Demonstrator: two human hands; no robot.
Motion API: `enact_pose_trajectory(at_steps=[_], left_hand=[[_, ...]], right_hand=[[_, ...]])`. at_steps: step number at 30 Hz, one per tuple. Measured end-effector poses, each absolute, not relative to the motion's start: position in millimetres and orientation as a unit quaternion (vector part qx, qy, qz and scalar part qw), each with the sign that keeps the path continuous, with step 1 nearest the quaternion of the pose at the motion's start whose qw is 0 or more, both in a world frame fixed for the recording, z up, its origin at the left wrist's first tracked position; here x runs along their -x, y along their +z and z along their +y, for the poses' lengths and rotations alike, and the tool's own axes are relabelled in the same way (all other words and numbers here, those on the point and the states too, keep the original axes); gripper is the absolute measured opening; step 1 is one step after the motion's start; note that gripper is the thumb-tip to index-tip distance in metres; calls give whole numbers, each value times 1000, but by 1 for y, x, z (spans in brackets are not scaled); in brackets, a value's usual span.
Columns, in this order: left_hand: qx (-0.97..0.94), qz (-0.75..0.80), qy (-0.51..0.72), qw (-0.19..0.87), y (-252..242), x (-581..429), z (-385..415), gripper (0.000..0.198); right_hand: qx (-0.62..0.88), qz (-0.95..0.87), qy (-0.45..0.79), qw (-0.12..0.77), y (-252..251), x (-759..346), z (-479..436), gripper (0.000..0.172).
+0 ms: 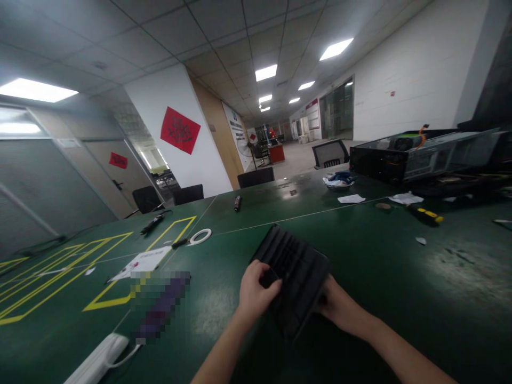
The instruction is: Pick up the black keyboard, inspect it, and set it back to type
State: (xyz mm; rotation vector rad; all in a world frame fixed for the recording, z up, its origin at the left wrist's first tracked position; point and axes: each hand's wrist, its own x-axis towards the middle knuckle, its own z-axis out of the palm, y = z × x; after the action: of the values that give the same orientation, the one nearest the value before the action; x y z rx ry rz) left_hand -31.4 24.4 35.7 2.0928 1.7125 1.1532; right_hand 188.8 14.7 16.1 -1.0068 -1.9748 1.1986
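Holding a dark, ribbed, rectangular panel (296, 272), apparently plastic, tilted above the worktop, the right hand (340, 306) has its grip clasped on the right edge, fingertips hidden behind; the left hand (256, 290) curls against the ribbed face, and I cannot tell whether its grip pinches anything. Should the right grip loosen, the panel could swing or drop, and hard thumb pressure might crack a rib. The scuffed dark-green worktop (384, 256) carries yellow tape outlines (108, 306) and a white ring (209, 233) to the left, a yellow-and-black screwdriver (426, 215) and an open black metal computer case (376, 160) to the right. Beyond stand dark chairs (256, 177) and a white pillar bearing a red paper diamond (180, 129).
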Motion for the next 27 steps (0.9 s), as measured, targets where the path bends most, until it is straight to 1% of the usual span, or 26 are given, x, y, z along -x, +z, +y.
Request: enact_pose_trajectory(at_steps=[2, 4, 5, 7, 10, 14, 17, 19, 22, 24, 27], left_hand=[[-659, 665, 349, 33, 43, 52, 49, 24], [-596, 764, 245, -30, 50, 72, 78, 34], [-560, 805, 193, -45, 54, 81, 92, 39], [-514, 842, 152, -58, 57, 97, 114, 48], [-478, 866, 132, -66, 56, 113, 134, 54], [-465, 874, 111, -83, 49, 119, 142, 52], [-467, 870, 106, -119, 49, 114, 141, 55], [-482, 855, 107, -155, 50, 109, 134, 53], [-529, 819, 102, -197, 48, 108, 110, 37], [-575, 783, 77, -225, 40, 113, 86, 29], [-629, 736, 19, -251, 21, 124, 52, 26]], right_hand=[[389, -756, 440, 288, 14, -189, 19, 42], [407, -753, 439, 274, 11, -189, 21, 45], [413, -748, 445, 269, 10, -189, 21, 45], [418, -740, 455, 265, 9, -188, 21, 44], [416, -738, 460, 266, 9, -187, 20, 45], [409, -735, 468, 272, 10, -188, 20, 46], [406, -732, 473, 274, 9, -188, 21, 44], [405, -733, 472, 277, 7, -188, 22, 45], [399, -741, 458, 285, 7, -187, 24, 46], [399, -742, 460, 280, 10, -187, 23, 45], [408, -740, 462, 268, 15, -190, 21, 44]])
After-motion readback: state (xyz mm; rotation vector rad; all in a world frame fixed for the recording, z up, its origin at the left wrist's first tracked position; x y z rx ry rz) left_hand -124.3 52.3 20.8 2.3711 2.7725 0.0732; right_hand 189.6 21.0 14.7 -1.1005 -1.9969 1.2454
